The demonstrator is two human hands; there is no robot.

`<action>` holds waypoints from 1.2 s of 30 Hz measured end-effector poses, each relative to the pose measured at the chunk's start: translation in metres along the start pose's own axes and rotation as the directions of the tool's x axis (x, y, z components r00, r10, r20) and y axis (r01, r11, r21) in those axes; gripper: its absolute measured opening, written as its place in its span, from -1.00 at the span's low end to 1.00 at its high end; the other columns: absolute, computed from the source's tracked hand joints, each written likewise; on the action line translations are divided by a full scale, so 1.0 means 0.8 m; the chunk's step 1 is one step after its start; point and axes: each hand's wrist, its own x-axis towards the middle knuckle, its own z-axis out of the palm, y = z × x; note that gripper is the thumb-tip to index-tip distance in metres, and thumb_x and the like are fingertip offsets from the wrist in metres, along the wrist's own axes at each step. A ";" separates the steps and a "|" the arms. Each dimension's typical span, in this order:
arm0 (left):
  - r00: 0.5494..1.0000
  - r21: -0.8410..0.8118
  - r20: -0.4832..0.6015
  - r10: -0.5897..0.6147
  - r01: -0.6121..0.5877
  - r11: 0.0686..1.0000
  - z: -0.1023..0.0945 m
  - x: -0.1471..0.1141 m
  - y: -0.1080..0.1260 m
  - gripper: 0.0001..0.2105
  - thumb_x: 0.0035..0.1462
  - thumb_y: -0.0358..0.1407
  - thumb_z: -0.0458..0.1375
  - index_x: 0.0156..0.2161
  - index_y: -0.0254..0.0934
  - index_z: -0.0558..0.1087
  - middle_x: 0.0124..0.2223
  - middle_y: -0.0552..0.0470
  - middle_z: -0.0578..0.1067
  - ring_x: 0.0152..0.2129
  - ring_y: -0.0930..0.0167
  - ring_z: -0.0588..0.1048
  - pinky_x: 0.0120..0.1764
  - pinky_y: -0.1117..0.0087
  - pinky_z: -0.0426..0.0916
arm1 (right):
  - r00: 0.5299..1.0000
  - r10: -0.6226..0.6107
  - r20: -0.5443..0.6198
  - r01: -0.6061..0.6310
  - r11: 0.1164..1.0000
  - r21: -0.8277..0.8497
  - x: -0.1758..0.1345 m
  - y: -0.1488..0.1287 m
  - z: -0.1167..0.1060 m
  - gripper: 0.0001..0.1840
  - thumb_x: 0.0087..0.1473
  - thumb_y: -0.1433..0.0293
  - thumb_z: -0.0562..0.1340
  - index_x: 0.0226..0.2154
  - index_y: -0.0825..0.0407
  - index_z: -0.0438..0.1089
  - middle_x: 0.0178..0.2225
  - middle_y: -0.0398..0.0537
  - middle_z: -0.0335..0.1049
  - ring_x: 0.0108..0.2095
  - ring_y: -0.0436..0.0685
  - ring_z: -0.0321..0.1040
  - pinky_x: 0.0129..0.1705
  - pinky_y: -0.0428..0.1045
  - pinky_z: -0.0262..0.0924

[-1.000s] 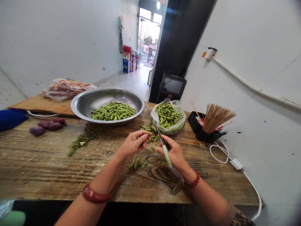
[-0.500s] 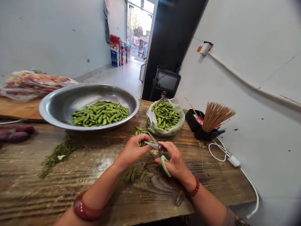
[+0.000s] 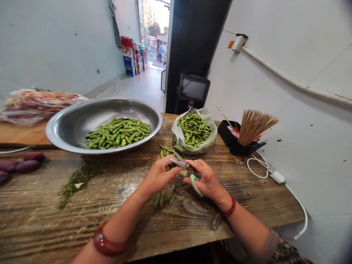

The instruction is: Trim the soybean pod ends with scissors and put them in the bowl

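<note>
My right hand [image 3: 205, 179] is closed around scissors [image 3: 194, 181] with pale green handles, their blades parted and pointing left. My left hand [image 3: 159, 174] is closed in a pinch close to the blades, and green shows between its fingers: an edamame pod [image 3: 167, 168], partly hidden. Just beyond the fingers, loose edamame pods [image 3: 164, 151] lie on the wooden table [image 3: 110, 205]. A few trimmed-looking pods [image 3: 159, 199] rest below my hands. Behind them stands a white plastic bag [image 3: 178, 135] full of pods.
A wide steel basin [image 3: 68, 126] with many pods stands at left. Stem scraps [image 3: 73, 185], purple oval vegetables [image 3: 27, 165] and a bagged food pack [image 3: 38, 104] lie left. At right are a black holder with wooden skewers [image 3: 255, 126] and a white cable [image 3: 298, 205].
The camera view has shifted slightly. Both hands keep nearly the same pose near the table, and the scissor blades look a little closer together.
</note>
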 end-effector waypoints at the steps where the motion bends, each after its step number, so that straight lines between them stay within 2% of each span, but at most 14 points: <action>1: 1.000 -0.001 -0.001 -0.005 0.005 1.000 0.000 0.000 -0.002 -0.86 0.02 -0.31 0.20 -0.32 -0.28 0.58 -0.30 -0.04 0.56 -0.32 0.33 0.48 -0.17 0.33 0.31 | 1.000 0.003 -0.001 -0.003 1.000 -0.008 0.001 0.001 0.001 -0.38 0.02 0.25 0.34 0.13 -0.06 0.21 -0.21 0.00 0.35 -0.28 0.11 0.31 -0.18 0.04 0.29; 5: 0.996 -0.028 -0.068 -0.057 0.055 0.998 0.003 0.003 -0.014 -0.84 -0.04 -0.34 0.24 -0.29 -0.30 0.58 -0.26 -0.05 0.59 -0.28 0.30 0.50 -0.09 0.28 0.30 | 1.000 -0.003 -0.012 0.003 0.999 -0.036 0.007 0.004 0.006 -0.35 0.01 0.23 0.34 0.14 -0.05 0.20 -0.17 0.03 0.35 -0.24 0.14 0.31 -0.17 0.06 0.29; 9: 0.988 -0.046 -0.106 -0.113 0.108 0.993 0.009 0.003 -0.022 -0.83 -0.08 -0.32 0.27 -0.31 -0.32 0.58 -0.31 -0.03 0.59 -0.32 0.31 0.49 -0.13 0.29 0.31 | 1.000 -0.011 -0.023 0.010 0.999 -0.040 0.011 0.011 0.011 -0.35 0.02 0.23 0.33 0.14 -0.03 0.18 -0.16 0.04 0.36 -0.22 0.14 0.32 -0.16 0.06 0.31; 13: 0.979 -0.096 -0.086 -0.185 0.177 0.980 0.015 0.001 -0.020 -0.77 -0.05 -0.25 0.25 -0.26 -0.31 0.56 -0.31 -0.01 0.56 -0.44 0.39 0.45 -0.33 0.39 0.33 | 1.000 0.000 -0.030 -0.001 0.999 -0.047 0.013 0.016 0.010 -0.36 0.03 0.22 0.32 0.14 -0.02 0.19 -0.16 0.04 0.36 -0.21 0.14 0.33 -0.14 0.07 0.31; 17: 0.960 -0.123 -0.070 -0.270 0.260 0.958 0.021 0.001 -0.018 -0.75 -0.03 -0.20 0.23 -0.26 -0.32 0.55 -0.38 0.02 0.52 -0.62 0.51 0.32 -0.53 0.47 0.22 | 0.999 -0.001 -0.033 -0.001 0.998 -0.063 0.013 0.018 0.002 -0.38 0.04 0.22 0.31 0.13 -0.01 0.21 -0.18 0.04 0.36 -0.21 0.15 0.32 -0.15 0.07 0.31; 23: 0.952 -0.060 -0.047 -0.302 0.299 0.952 0.024 0.005 -0.027 -0.75 0.01 -0.19 0.19 -0.25 -0.31 0.52 -0.59 0.13 0.38 -0.69 0.53 0.25 -0.61 0.51 0.10 | 1.000 -0.010 -0.023 0.008 0.998 -0.057 0.012 0.016 -0.004 -0.38 0.03 0.20 0.31 0.12 -0.01 0.22 -0.21 0.03 0.37 -0.23 0.16 0.31 -0.16 0.08 0.30; 29: 0.940 -0.035 -0.020 -0.340 0.339 0.940 0.027 0.007 -0.022 -0.70 0.03 -0.16 0.17 -0.20 -0.34 0.48 -0.61 0.16 0.34 -0.73 0.56 0.20 -0.62 0.52 0.07 | 0.998 -0.001 -0.068 0.001 1.000 0.000 0.008 0.021 -0.007 -0.40 0.05 0.20 0.30 0.12 -0.01 0.22 -0.19 0.04 0.37 -0.22 0.15 0.31 -0.14 0.07 0.30; 33: 0.946 -0.015 -0.062 -0.318 0.318 0.948 0.031 0.009 -0.021 -0.72 -0.01 -0.18 0.20 -0.24 -0.34 0.50 -0.62 0.16 0.33 -0.71 0.55 0.21 -0.61 0.52 0.08 | 0.991 0.032 -0.127 -0.032 0.999 0.005 0.000 0.026 -0.012 -0.41 0.05 0.21 0.30 0.11 -0.04 0.23 -0.20 0.01 0.36 -0.26 0.12 0.32 -0.16 0.06 0.31; 36: 0.946 -0.016 -0.107 -0.306 0.306 0.952 0.029 0.006 -0.018 -0.75 -0.05 -0.18 0.23 -0.29 -0.32 0.51 -0.62 0.17 0.32 -0.69 0.53 0.25 -0.59 0.51 0.11 | 0.991 0.036 -0.129 -0.036 0.999 0.001 -0.005 0.028 -0.013 -0.40 0.04 0.21 0.31 0.11 -0.04 0.23 -0.21 0.00 0.36 -0.28 0.11 0.33 -0.18 0.05 0.31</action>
